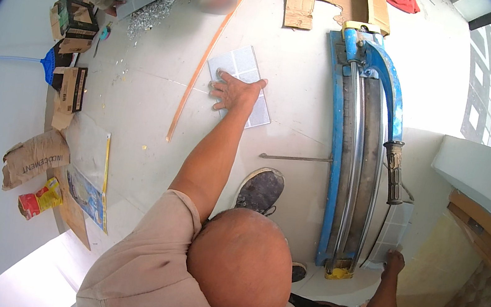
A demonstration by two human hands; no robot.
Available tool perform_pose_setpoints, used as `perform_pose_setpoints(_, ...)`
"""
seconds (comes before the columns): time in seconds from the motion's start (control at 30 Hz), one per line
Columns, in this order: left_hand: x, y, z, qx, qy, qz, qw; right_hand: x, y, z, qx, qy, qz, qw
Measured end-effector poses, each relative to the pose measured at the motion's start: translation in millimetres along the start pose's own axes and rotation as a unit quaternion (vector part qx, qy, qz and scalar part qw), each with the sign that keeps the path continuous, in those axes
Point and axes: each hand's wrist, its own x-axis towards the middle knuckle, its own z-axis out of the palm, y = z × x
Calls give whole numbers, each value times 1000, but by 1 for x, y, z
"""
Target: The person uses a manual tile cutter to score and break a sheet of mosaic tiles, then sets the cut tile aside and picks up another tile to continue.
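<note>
My left hand (236, 92) reaches forward over a pale grey tile (243, 59) with a white grid pattern, lying on the floor. Its fingers spread across the tile to one edge, and the thumb rests at the opposite edge. At the lower right, my right hand (393, 263) is closed on the near end of another pale gridded tile (395, 228), beside the tile cutter. Between the two hands stands the long blue manual tile cutter (334, 166) with steel rails. Its blue lever (396, 99) ends in a worn dark grip.
A thin metal rod (295, 158) lies left of the cutter. Farther left runs an orange strip (209, 54). A co-worker's hand (113, 8) touches a tile near clear shards (150, 17). Opened cartons (77, 23) and a blue dustpan (50, 66) line the left wall; flattened cardboard (300, 4) lies ahead.
</note>
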Motion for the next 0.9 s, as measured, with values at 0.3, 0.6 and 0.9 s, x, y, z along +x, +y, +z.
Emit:
perform_pose_setpoints(0.3,3,-10,-6,-23,-14,25,999,-11,-53,9,-484,17,-145,863)
perform_pose_setpoints(0.6,66,-49,-119,-516,185,141,824,-138,-305,43,86,-40,-432,897)
perform_pose_setpoints(0.9,30,-84,-182,-500,207,322,777,-380,-367,107,74,-276,-592,753)
